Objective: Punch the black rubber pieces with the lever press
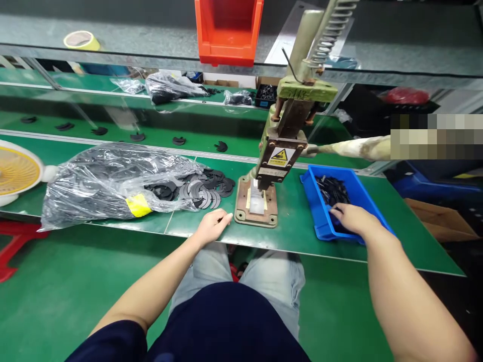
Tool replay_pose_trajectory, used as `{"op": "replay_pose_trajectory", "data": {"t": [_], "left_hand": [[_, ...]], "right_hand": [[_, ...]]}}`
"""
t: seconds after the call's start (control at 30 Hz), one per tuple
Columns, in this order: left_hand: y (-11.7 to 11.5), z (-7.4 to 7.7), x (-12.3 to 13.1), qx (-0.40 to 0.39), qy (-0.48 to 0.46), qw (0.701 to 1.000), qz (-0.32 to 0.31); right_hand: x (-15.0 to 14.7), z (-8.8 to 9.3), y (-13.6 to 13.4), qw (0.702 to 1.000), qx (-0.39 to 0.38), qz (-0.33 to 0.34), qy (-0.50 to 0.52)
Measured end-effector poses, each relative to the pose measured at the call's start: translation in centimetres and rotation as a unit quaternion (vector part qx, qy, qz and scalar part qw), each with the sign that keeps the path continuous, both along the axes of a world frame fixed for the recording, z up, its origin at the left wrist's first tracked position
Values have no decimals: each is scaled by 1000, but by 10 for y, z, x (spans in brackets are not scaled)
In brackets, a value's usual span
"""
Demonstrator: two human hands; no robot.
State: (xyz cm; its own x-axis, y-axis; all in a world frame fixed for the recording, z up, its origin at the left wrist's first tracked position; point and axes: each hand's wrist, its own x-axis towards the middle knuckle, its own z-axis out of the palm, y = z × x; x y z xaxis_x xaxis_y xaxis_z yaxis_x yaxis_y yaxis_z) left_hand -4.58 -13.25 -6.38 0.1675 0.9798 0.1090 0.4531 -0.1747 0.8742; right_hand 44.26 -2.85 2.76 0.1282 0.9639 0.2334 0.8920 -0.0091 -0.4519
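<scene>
My left hand [214, 225] rests at the table's front edge with its fingers curled in and the thumb pointing right. What it holds, if anything, is hidden. It lies beside the base of a green hand press [240, 216], near a pile of flat black crescent-shaped pieces [206, 191]. My right hand [354, 218] reaches into a blue bin [320, 229], fingers bent together at the small black parts [332, 188] inside. Its fingertips are partly hidden, so I cannot make out what they grip. On the press base, under the ram, sits a pale metal fixture [257, 203].
A clear plastic bag [94, 186] of black pieces lies left, beside a fan [18, 171]. Several black pieces line the green strip [158, 151] behind. An orange bin [228, 50] and a tape roll [81, 40] sit on the shelf above. The press lever [354, 148] extends right.
</scene>
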Motion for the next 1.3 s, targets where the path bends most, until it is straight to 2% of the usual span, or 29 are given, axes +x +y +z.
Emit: {"op": "replay_pose_trajectory", "data": {"t": [0.1,0.17,0.27,0.4,0.47,0.53,0.7,0.87,0.93,1.03,1.1,1.17,1.23,1.3], "left_hand": [[-5,4,2,12,-18,1000,18],[-9,11,9,37,-31,998,28],[-17,32,30,79,-49,996,-5],[-24,63,61,127,-63,985,-99],[-26,70,69,153,-72,976,-136],[-27,72,71,180,-87,969,-146],[-34,63,63,209,-95,965,-124],[-38,62,61,176,-103,971,-124],[-38,64,61,123,-109,979,-117],[-34,66,60,-28,-150,980,-127],[-29,64,58,-141,-203,954,-167],[-20,60,56,-214,-245,924,-203],[-6,53,53,-218,-263,921,-185],[14,44,50,-168,-267,942,-113]], "right_hand": [[-4,19,-24,998,-27,-12,47],[-25,22,-47,995,-21,-1,98],[-84,6,-82,977,-45,73,195],[-168,-29,-115,927,-117,202,294],[-194,-36,-126,904,-129,244,328],[-207,-36,-132,889,-128,265,351],[-215,-29,-137,874,-125,294,367],[-216,-30,-136,885,-108,312,328],[-216,-31,-135,894,-92,322,296],[-217,-30,-134,910,-64,335,238],[-217,-27,-132,917,-49,338,204],[-212,-22,-128,923,-34,338,180],[-201,-12,-120,930,-13,327,167],[-183,6,-108,941,20,296,165]]}}
